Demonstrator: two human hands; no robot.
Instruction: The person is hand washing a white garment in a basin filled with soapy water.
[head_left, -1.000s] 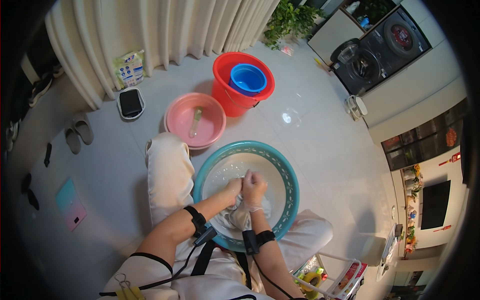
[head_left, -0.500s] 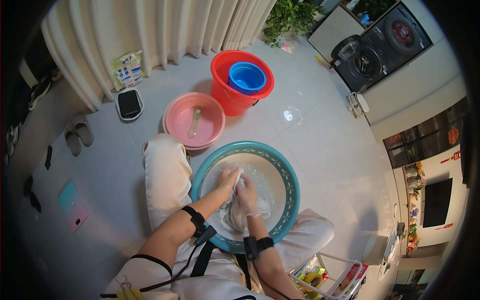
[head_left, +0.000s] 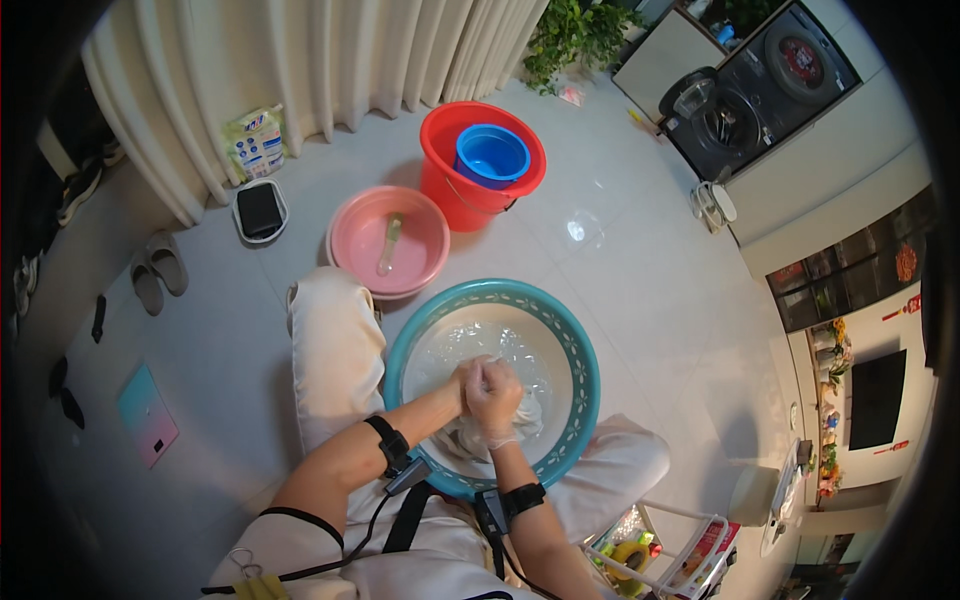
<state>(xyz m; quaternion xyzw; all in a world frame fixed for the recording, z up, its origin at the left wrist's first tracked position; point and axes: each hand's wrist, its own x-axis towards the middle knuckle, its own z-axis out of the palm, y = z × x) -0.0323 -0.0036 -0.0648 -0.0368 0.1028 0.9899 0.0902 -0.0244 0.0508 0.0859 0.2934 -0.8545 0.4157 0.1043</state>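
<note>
Cloth (head_left: 462, 438) in basin (head_left: 586, 372), pink tubs (head_left: 352, 242), red bucket (head_left: 452, 200)

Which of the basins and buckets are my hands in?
The wide teal-rimmed basin nearest you, with whitish cloth in it; the pink basin, red bucket and blue bucket stand farther ahead.

moderately bright | glare spot on floor (head_left: 583, 229) | edges bent, corners black

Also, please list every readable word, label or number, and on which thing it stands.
Green-and-white package: large lettering, not copied here; small print too blurred to read.
Round reddish marking on upper dark machine: too small to read.
Red item, lower right: lettering too blurred.
Teal basin: none visible.
</note>
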